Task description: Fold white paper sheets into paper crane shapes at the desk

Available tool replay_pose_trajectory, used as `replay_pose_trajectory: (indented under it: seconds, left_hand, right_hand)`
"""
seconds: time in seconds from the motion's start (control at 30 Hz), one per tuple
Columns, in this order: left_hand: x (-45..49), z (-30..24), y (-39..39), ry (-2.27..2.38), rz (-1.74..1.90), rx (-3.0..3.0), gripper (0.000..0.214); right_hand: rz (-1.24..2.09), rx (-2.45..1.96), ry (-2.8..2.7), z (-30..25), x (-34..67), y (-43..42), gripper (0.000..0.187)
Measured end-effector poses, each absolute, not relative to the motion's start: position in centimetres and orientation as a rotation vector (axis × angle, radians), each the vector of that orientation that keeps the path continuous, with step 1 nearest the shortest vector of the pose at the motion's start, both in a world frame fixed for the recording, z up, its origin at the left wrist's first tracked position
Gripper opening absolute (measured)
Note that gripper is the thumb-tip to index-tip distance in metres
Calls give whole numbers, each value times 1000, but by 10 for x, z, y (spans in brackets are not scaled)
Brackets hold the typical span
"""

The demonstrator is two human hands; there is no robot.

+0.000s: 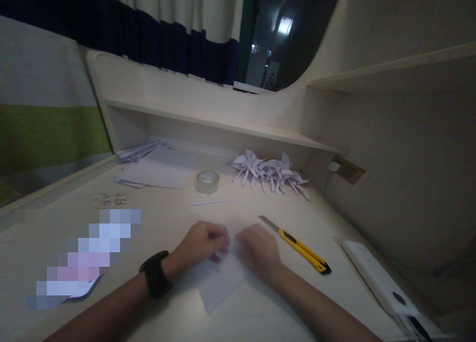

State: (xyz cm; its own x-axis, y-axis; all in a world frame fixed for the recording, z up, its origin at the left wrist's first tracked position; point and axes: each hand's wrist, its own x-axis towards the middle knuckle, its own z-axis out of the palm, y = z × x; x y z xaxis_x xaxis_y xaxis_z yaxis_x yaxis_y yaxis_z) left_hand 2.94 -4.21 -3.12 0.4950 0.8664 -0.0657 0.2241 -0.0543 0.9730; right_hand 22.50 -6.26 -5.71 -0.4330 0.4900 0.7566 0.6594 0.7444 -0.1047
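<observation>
Both of my hands rest on a white sheet of paper (219,282) lying on the pale desk (174,218). My left hand (203,243), with a black watch on its wrist, has its fingers curled and pinching the paper's upper edge. My right hand (258,250) is closed beside it, pressing the same edge of the paper. The fingertips of both hands meet near the middle of the sheet.
A yellow utility knife (301,248) with its blade out lies just right of my right hand. A roll of clear tape (207,181), a thin paper strip (210,202), a pile of folded paper pinwheels (271,173), stacked sheets (156,168) and a white device (383,282) sit around.
</observation>
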Motion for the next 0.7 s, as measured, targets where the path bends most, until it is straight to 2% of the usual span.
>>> replay_pose_trajectory:
  seconds: [0.7]
  left_hand:
    - [34, -44, -40, 1049, 660, 1467, 19]
  right_hand:
    - [-271, -868, -2122, -58, 222, -65, 16]
